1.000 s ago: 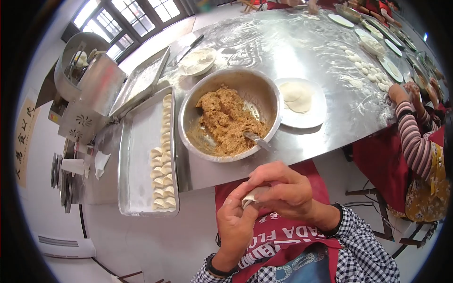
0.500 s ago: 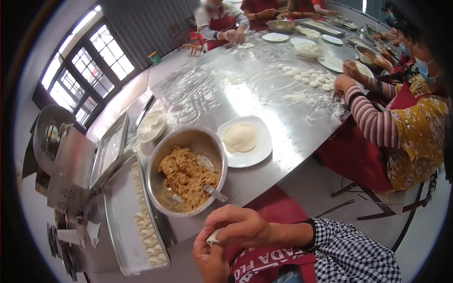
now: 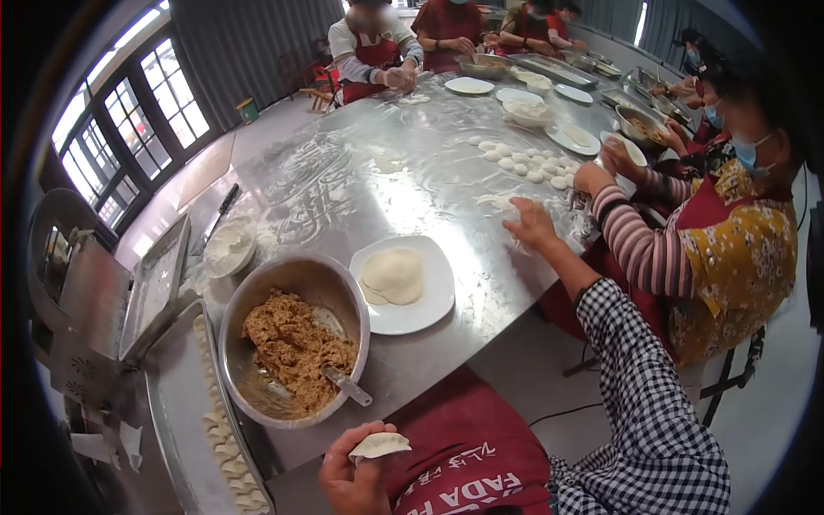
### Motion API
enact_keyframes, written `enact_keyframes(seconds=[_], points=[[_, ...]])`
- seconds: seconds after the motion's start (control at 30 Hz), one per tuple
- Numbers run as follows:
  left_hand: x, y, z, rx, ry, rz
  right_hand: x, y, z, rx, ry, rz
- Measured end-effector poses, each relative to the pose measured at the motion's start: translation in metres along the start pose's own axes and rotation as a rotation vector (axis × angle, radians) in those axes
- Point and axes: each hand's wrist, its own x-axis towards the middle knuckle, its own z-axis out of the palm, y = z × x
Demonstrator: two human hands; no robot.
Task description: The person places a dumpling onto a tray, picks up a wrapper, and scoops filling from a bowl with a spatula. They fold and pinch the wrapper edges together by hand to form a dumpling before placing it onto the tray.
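Note:
A folded, half-moon dumpling is held between the thumb and fingers of my left hand, below the metal bowl. My right hand reaches out over the table, its fingers apart and nothing in them, near a floury patch and the co-worker's striped sleeve. The metal bowl holds brown filling and a spoon. Beside it, a square white plate bears round dough wrappers. A long tray at the left has a row of finished dumplings.
A co-worker in a striped sleeve sits at the right, near several dough pieces. A flour bowl, a knife and another tray lie at the left. More people stand along the metal table.
My right hand has left the dumpling and moved up and right over the table, opening. My left hand keeps the dumpling. The view has shifted, moving the tableware left in the picture.

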Motion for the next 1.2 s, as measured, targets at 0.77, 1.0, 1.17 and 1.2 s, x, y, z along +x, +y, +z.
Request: enact_keyframes(seconds=[0.77, 1.0, 1.17, 1.2], points=[[0.006, 0.005, 0.013, 0.244, -0.037, 0.065, -0.075, -0.123, -0.06, 0.403, 0.182, -0.377], [-0.002, 0.003, 0.012, 0.182, -0.04, 0.083, -0.16, -0.238, -0.132, 1.14, -0.139, -0.731], [-0.008, 0.002, 0.007, 0.106, 0.001, 0.089, -0.182, -0.267, -0.109, 1.115, -0.017, -0.763], [-0.009, 0.002, 0.006, 0.131, 0.005, 0.095, -0.182, -0.268, -0.107, 1.116, -0.027, -0.767]])
